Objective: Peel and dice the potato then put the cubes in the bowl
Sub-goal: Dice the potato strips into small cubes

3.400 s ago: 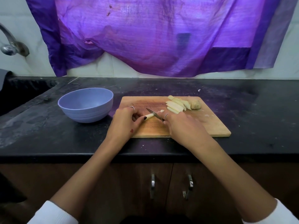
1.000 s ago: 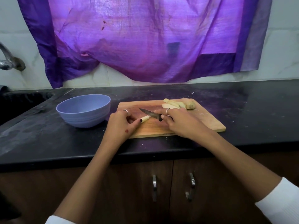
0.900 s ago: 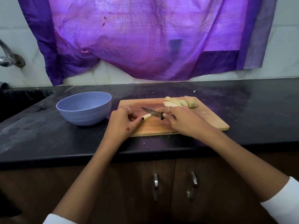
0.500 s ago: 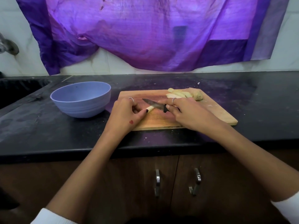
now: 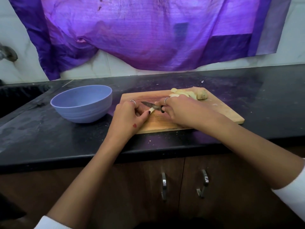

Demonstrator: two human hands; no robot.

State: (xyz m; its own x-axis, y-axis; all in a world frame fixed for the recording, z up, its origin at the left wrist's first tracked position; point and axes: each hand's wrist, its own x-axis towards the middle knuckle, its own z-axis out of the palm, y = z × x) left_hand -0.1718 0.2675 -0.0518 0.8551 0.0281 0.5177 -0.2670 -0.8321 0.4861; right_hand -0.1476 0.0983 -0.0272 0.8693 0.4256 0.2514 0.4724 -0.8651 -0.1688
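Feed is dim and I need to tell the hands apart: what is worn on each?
Left hand: a ring, dark nail polish, a small red mark on its back. Right hand: a ring. Both arms end in white sleeves near the frame's bottom corners.

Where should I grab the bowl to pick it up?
Grip the bowl at its rim, from the left or front. It stands upright and open, so the thin rim fits between thumb and fingers. Its right side is close to the left hand and board.

Right hand [image 5: 184, 111] holds knife [image 5: 151, 105] over potato strip [image 5: 151, 110] pinched by left hand [image 5: 127, 119].
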